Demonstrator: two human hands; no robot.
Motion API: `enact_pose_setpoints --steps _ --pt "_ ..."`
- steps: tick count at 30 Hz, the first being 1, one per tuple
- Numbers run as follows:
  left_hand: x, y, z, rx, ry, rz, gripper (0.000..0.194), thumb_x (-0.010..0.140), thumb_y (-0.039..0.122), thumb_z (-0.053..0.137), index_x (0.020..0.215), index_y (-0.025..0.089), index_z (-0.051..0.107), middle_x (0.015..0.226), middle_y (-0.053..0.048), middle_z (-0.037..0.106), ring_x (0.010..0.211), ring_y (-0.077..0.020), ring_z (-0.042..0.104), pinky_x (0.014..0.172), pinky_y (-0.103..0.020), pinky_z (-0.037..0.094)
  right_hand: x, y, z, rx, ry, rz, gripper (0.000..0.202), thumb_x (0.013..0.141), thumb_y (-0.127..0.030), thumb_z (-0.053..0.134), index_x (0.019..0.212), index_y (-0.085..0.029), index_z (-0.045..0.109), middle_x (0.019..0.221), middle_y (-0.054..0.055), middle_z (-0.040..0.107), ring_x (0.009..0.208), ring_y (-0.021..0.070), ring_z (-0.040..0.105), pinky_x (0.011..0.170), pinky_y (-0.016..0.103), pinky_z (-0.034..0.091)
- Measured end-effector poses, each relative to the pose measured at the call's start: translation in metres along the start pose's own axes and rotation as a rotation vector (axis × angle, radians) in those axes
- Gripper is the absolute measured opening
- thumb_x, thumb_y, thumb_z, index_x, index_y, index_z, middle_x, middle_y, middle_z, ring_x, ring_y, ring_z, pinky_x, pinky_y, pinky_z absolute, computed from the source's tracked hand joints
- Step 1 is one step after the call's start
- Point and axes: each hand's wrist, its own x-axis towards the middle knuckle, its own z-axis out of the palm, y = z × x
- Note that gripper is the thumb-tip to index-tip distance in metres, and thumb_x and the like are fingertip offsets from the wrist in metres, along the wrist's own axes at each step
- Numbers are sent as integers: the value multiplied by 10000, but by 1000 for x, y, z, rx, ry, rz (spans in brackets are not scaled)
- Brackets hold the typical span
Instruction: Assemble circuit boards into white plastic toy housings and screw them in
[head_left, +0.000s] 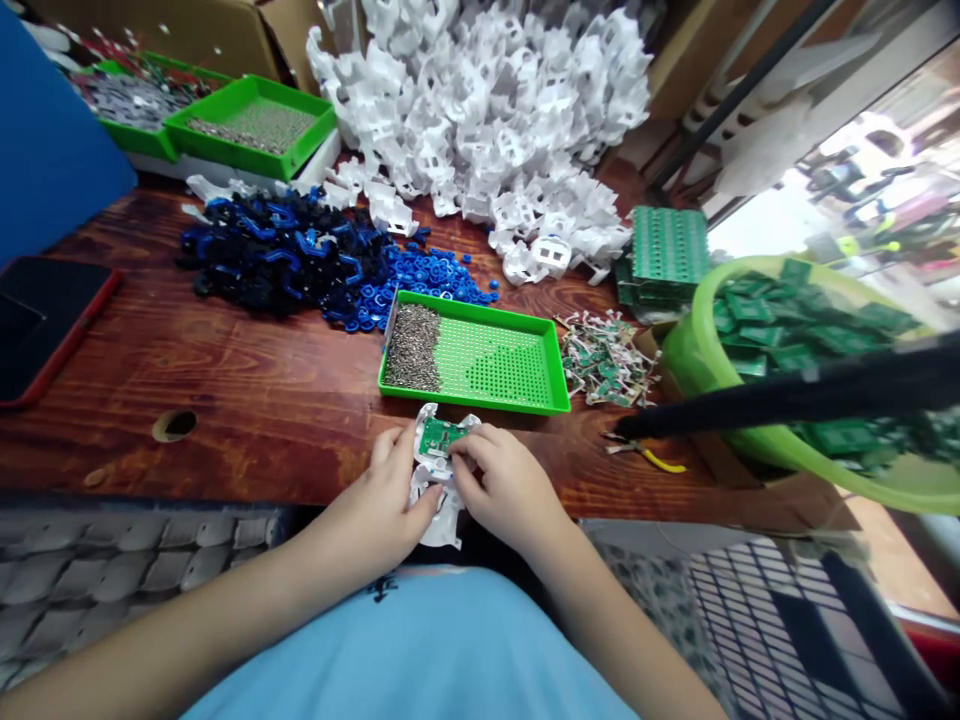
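Head view: nearest the camera is the light-blue shirt (420, 650) of the seated person, with both hands just beyond it at the edge of the wooden table (247, 400). The left hand (386, 500) is clamped on the left side of a white plastic housing (439, 525); the right hand (510, 485) has its thumb and fingers drawn in at the right edge of a green circuit board (437, 436), though whether they pinch anything cannot be told. The board lies in the upper part of the housing, between the hands. On this unit, board placement appears done or nearly so; whether any fastener is fitted is too small to tell. Much stock appears left to work through: silver screws (411, 350) fill the left end of the green tray (480, 403) directly ahead, white shells (480, 110) form a large heap behind, and green boards (772, 320) lie in the bowl (697, 340) at right. Pliers (660, 462) rest near the bowl.
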Motion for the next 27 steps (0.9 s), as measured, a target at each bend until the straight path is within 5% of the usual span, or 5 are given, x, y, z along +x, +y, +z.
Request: enact_pose_setpoints --steps 10,14,18,22,27 --pt "0 -4 2 -274 -114 -18 652 895 340 382 1448 219 58 1422 -131 211 904 -143 596 891 -303 483 -33 57 -20 22 580 196 190 889 -245 465 1019 -183 588 964 81 596 900 174 580 779 306 497" --pt "-4 -3 -5 -270 -148 0 693 882 350 421 1451 167 68 1417 -154 275 879 -128 619 816 -250 523 -40 75 -16 11 641 182 174 869 -224 498 1013 -194 592 930 70 611 874 187 581 789 344 496" --pt "0 -17 -43 184 59 65 480 901 420 386 1318 187 427 1195 -67 603 889 -144 648 789 -230 529 -37 64 -5 17 623 17 211 829 -165 536 1030 -204 590 946 68 615 912 190 577 845 360 483" --pt "37 -41 -101 432 380 -17 391 899 315 328 1148 124 562 1149 -147 600 1071 -279 562 926 -409 436 -24 56 -1 17 643 -43 191 830 -166 540 1010 -202 594 929 78 600 900 197 578 831 380 499" --pt "102 -53 -134 656 322 137 317 826 285 442 1025 172 662 1070 -103 607 977 -260 581 871 -365 449 -5 55 6 30 699 -85 175 813 -178 576 984 -191 615 962 83 574 896 191 586 815 376 519"
